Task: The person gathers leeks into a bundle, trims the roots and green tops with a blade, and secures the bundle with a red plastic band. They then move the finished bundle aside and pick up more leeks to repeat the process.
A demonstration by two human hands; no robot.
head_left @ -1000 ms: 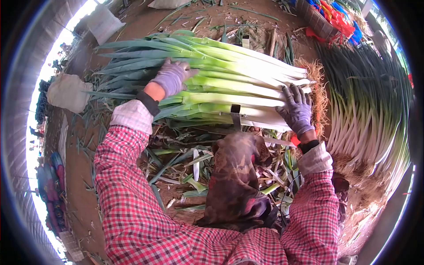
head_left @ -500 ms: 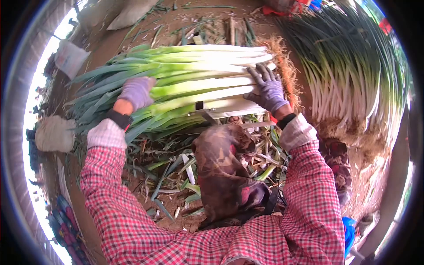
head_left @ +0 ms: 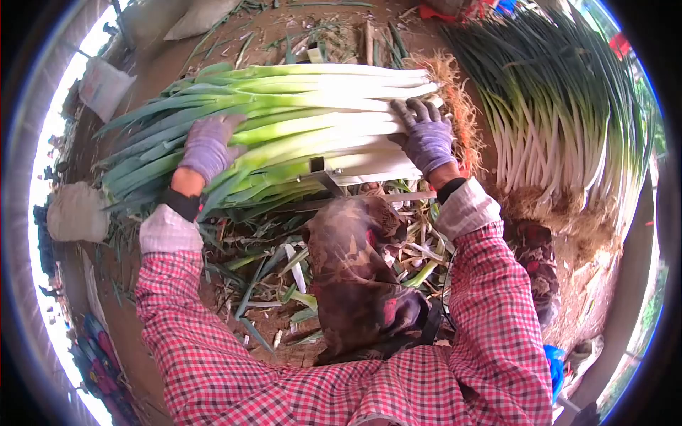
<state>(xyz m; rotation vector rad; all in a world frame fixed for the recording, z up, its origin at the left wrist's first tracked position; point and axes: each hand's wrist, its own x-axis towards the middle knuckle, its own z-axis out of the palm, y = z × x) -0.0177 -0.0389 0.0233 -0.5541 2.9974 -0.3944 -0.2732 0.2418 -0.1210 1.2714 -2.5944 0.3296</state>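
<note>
A thick layer of long green onions [head_left: 305, 121] lies crosswise in front of me, green leaves to the left, white stalks and brown roots [head_left: 455, 99] to the right. On the leaves rests my left hand [head_left: 209, 145], in a purple-grey glove, thumb and fingers apart. My right hand [head_left: 426, 135], gloved alike, lies over the white stalks near the roots, its fingers spread and a little bent. The onions lie across a metal frame [head_left: 328, 181], mostly hidden beneath them. My knee [head_left: 355, 241], in camouflage cloth, is just below the frame.
A big pile of green onions [head_left: 561, 121] with roots toward me lies on the right. Cut leaf scraps [head_left: 284, 284] litter the soil around my leg. Pale sacks [head_left: 78, 211] stand at left, and a blue bag [head_left: 555, 369] lies at lower right.
My left hand has slid slightly left along the leaves, its thumb now farther from the fingers. My right hand's fingers have shifted slightly left and up. The view has moved a little.
</note>
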